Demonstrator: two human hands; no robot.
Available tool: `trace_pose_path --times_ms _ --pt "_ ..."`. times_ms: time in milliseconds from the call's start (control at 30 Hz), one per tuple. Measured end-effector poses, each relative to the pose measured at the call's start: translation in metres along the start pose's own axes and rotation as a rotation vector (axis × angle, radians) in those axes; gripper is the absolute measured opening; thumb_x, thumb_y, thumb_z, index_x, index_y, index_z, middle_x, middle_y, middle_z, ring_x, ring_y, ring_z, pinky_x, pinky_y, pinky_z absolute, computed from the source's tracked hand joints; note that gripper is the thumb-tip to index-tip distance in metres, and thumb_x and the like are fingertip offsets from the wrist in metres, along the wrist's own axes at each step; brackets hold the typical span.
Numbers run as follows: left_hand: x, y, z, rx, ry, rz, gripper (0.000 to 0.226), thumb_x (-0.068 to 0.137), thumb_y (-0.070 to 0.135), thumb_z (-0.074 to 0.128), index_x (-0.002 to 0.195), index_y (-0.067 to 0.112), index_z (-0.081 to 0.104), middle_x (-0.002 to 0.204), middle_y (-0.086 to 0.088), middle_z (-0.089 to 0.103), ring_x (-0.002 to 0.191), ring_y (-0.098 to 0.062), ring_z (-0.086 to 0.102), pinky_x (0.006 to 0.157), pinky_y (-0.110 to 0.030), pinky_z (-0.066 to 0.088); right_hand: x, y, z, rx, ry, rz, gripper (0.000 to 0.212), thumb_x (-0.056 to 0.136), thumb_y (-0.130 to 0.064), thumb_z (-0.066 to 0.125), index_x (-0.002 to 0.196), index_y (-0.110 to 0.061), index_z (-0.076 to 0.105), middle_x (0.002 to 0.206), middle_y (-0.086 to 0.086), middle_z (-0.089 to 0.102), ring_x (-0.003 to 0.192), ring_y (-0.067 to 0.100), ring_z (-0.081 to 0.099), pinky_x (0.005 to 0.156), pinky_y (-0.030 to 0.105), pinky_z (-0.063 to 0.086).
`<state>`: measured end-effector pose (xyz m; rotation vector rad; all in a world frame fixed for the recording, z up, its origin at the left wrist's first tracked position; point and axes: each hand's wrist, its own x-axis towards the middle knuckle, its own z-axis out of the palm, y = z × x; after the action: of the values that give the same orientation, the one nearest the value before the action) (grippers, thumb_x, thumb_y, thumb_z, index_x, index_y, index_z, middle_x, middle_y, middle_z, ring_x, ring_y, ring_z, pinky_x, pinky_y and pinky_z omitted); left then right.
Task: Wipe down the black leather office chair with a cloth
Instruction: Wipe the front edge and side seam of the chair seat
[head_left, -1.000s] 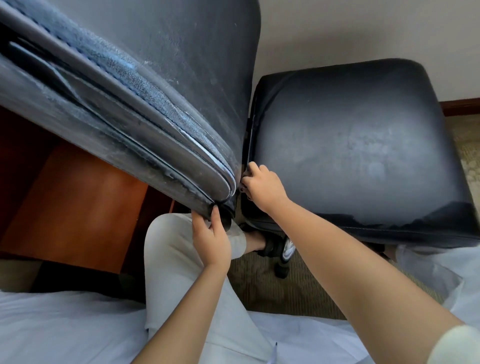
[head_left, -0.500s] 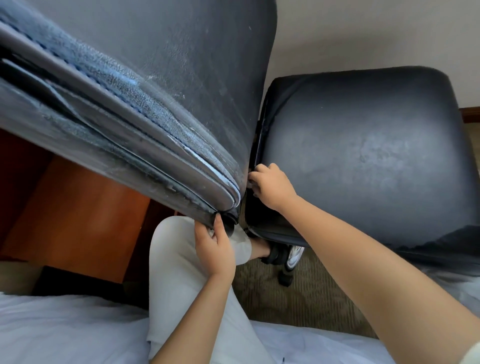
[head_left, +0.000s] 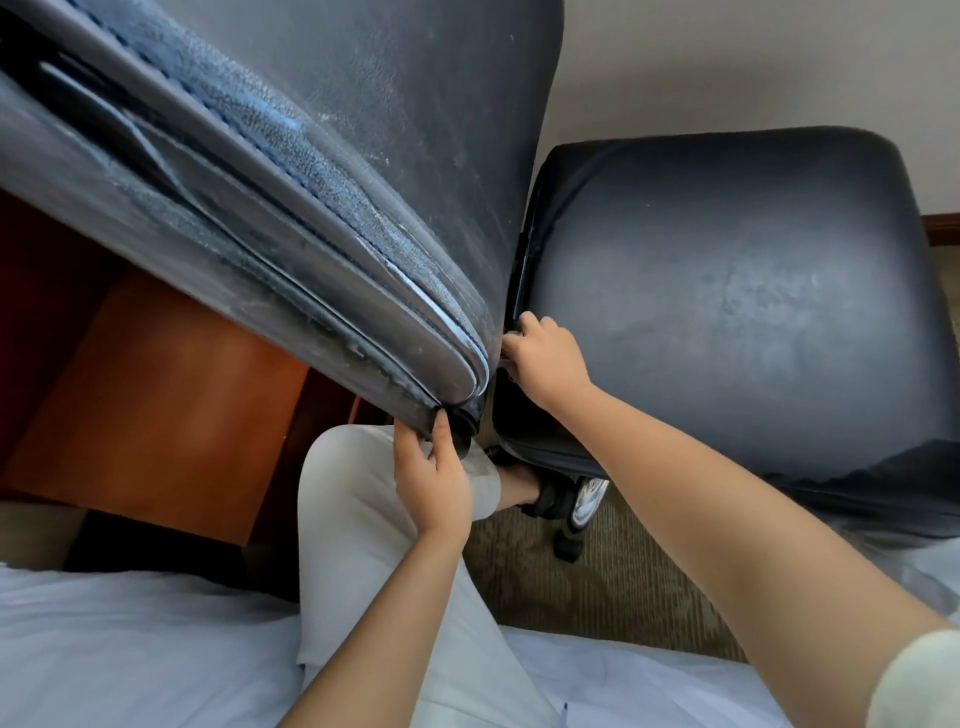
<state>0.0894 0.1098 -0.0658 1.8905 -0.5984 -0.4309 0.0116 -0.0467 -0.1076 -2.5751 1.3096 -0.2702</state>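
Chair back (head_left: 405, 156) fills the upper left, tilted across the view, black leather dusty and scuffed, with blue fuzzy wear along the edge seam. Judged bulky and fairly heavy, stiff shell under soft padding; leather smooth, likely slippery under a flat palm, so the firm rim or lower corner looks like the best hold. On a caster (head_left: 569, 543), so it probably rolls if pushed.

Behind it on the left, a brown wooden cabinet (head_left: 156, 405). White bedding (head_left: 130, 649) along the bottom, a knee in light trousers (head_left: 353, 509) between.

Left hand (head_left: 431, 478) at the bottom corner of the chair back: thumb and fingers (head_left: 441, 431) pinch the corner edge, fingers partly curled, not wide.

Right hand (head_left: 545, 358) just right of it, at the gap between chair back and seat (head_left: 727, 312). Its fingers curl over the seat's near-left edge, tips tucked into the gap and hidden; grips the edge as far as seen.

No cloth visible in either hand; can't tell if one is tucked in the gap.

Seat to the right, near the wall (head_left: 727, 62), top surface cloudy with dust. Carpet (head_left: 597, 597) below.
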Motion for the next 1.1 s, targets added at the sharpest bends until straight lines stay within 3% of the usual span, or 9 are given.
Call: trace_pose_path --times_ms 167,333,433,567,767,900,1100 --pt "-0.001 -0.003 0.004 -0.019 0.02 -0.001 0.032 0.094 0.015 0.054 0.126 0.009 0.053 0.105 0.011 0.058 0.091 0.01 0.054 0.073 0.004 0.037 0.035 0.01 -0.001 -0.071 -0.008 0.135 0.015 0.081 0.0 0.056 0.092 -0.009 0.061 0.1 0.01 0.048 0.082 0.029 0.045 0.061 0.034 0.026" --pt "0.0 -0.003 0.005 -0.019 0.042 0.0 0.029 0.094 0.012 0.054 0.122 0.006 0.055 0.107 0.008 0.059 0.092 0.008 0.056 0.075 0.002 0.039 0.059 0.018 -0.013 -0.086 -0.019 0.181 0.021 0.081 0.007 0.048 0.095 -0.005 0.058 0.108 0.013 0.047 0.091 0.032 0.047 0.064 0.036 0.027" --pt "-0.003 -0.004 0.007 -0.019 0.055 0.008 0.027 0.094 0.008 0.055 0.119 0.002 0.056 0.103 0.009 0.059 0.089 0.018 0.056 0.075 0.001 0.04 0.059 0.016 -0.019 -0.08 -0.047 0.177 0.023 0.082 0.008 0.048 0.096 -0.005 0.06 0.109 0.013 0.047 0.094 0.032 0.046 0.065 0.035 0.029" --pt "-0.014 -0.003 0.008 -0.014 0.075 0.012 0.019 0.093 0.009 0.056 0.112 0.008 0.057 0.097 0.015 0.057 0.084 0.015 0.057 0.072 0.002 0.04 0.028 0.007 -0.019 -0.061 -0.113 0.094 0.017 0.088 -0.004 0.049 0.098 -0.007 0.061 0.11 0.012 0.046 0.095 0.032 0.046 0.065 0.035 0.029" --pt "-0.028 -0.003 0.004 0.01 0.052 0.025 0.03 0.095 0.016 0.055 0.122 0.006 0.056 0.098 0.014 0.057 0.082 0.013 0.055 0.07 0.003 0.038 -0.05 -0.012 -0.01 -0.013 -0.106 -0.074 0.02 0.09 -0.019 0.05 0.105 -0.016 0.064 0.105 0.009 0.048 0.088 0.032 0.048 0.061 0.034 0.027" --pt "-0.03 0.0 0.005 0.004 0.035 0.007 0.034 0.096 0.023 0.052 0.129 0.013 0.053 0.111 0.004 0.061 0.093 -0.003 0.056 0.073 -0.004 0.037 -0.093 -0.02 -0.011 -0.024 -0.051 -0.103 0.012 0.073 -0.016 0.071 0.084 -0.013 0.069 0.083 0.009 0.052 0.066 0.03 0.051 0.052 0.031 0.026" --pt "-0.031 0.003 0.005 -0.047 0.018 -0.038 0.045 0.097 0.024 0.052 0.139 0.011 0.045 0.122 -0.007 0.062 0.103 -0.012 0.057 0.085 -0.022 0.042 -0.124 -0.022 -0.009 -0.161 0.006 -0.085 0.032 0.05 -0.021 0.086 0.076 -0.018 0.067 0.072 0.002 0.053 0.055 0.02 0.049 0.049 0.027 0.025"
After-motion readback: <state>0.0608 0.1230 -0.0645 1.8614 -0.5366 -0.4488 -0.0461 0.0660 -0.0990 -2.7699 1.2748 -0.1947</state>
